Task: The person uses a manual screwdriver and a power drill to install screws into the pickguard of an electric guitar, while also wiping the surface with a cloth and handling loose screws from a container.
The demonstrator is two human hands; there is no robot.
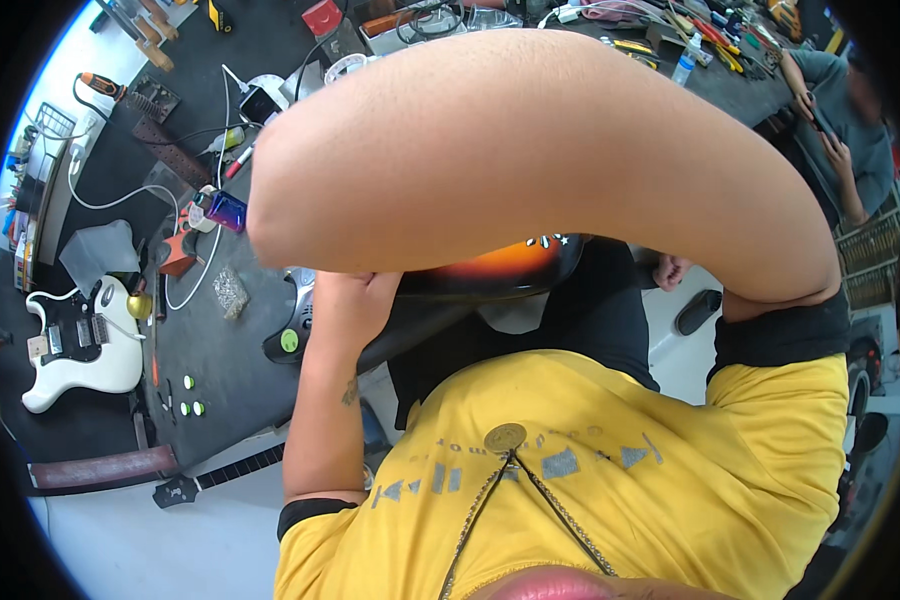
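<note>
My right arm (550, 150) sweeps across the upper middle of the view and covers much of the bench. Its hand is out of sight. Just below that arm is my left hand (355, 305), its fingers hidden behind the arm, so its grip does not show. Beside the left hand, over my lap at the bench edge, lies a glossy black-and-orange sunburst body (500, 268), shaped like an electric guitar's. Most of it is covered by the arm. A grey-and-black tool (292, 335) with a round green mark rests left of my left hand.
On the left lie a white electric guitar (88, 345), a guitar neck (230, 472), a small clear bag (231, 292), a purple bottle (226, 210) and a white cable (215, 245). Tools and a spray bottle (687, 60) crowd the back. A co-worker (838, 130) is at the far right.
</note>
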